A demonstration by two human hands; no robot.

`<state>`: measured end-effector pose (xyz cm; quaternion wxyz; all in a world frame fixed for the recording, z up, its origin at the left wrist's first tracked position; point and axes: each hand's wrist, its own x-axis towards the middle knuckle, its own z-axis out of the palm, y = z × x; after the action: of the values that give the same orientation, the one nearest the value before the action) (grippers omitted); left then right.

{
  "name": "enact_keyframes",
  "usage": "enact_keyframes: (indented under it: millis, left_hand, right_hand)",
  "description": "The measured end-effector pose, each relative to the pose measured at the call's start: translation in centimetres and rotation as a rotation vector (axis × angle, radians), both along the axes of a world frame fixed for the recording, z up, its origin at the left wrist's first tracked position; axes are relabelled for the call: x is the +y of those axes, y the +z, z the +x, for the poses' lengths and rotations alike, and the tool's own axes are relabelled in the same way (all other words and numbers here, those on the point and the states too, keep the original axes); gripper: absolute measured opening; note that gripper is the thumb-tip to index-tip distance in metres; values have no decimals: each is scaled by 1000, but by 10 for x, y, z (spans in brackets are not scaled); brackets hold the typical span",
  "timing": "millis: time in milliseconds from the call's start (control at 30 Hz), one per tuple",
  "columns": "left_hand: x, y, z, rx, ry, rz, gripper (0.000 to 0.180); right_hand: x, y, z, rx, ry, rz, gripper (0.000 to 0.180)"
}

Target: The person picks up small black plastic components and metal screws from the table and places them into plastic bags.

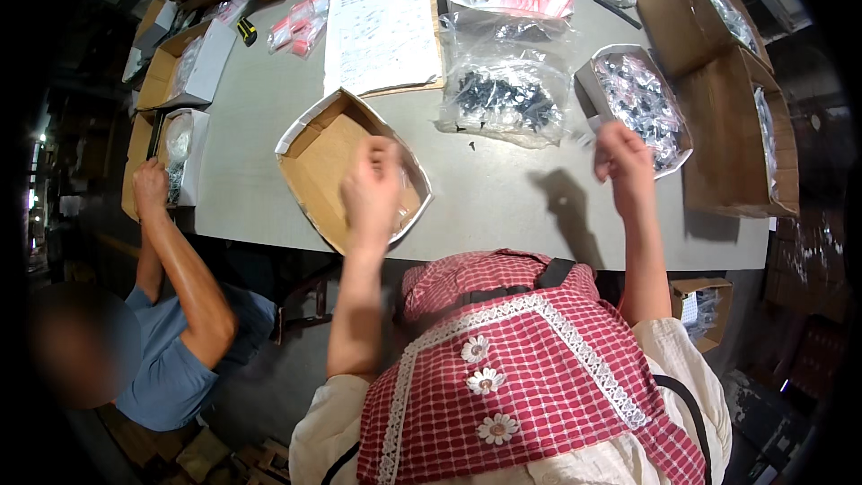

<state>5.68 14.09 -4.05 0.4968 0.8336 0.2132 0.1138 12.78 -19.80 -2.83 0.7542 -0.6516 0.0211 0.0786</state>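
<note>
My left hand (370, 184) is over an open cardboard box (310, 181) with white outer sides, its fingers curled in and slightly blurred. Whatever it may hold is hidden. A little clear plastic shows inside the box beside that hand. My right hand (622, 160) is closed at the near left edge of a white box (585, 94) filled with small clear bags of dark parts (639, 94). A pale blur shows beside its fingers, too unclear to name. Between the hands, farther back, lies a large clear bag of small black screws (503, 99).
A few loose black screws (472, 145) lie before the bag. Behind are a clipboard with paper (377, 31), red-and-clear bags (301, 22) and a yellow cutter (247, 30). Cardboard boxes (732, 139) stand at right. At left, another person's hand (151, 187) reaches into a box.
</note>
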Motion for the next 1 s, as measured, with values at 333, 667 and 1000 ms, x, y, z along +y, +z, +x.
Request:
enact_keyframes:
  millis: [333,667,1000]
  left_hand:
    - [46,-44,-5,331,-233,472,32]
    - [58,-59,-17,94,-42,273,17]
    - [15,-2,-24,-149,-134,-483,27]
  right_hand:
    - [-54,-46,14,90,-146,495,9]
    - [-78,-29,34,198,-132,1210,39]
    - [95,0,-20,38,456,89,44]
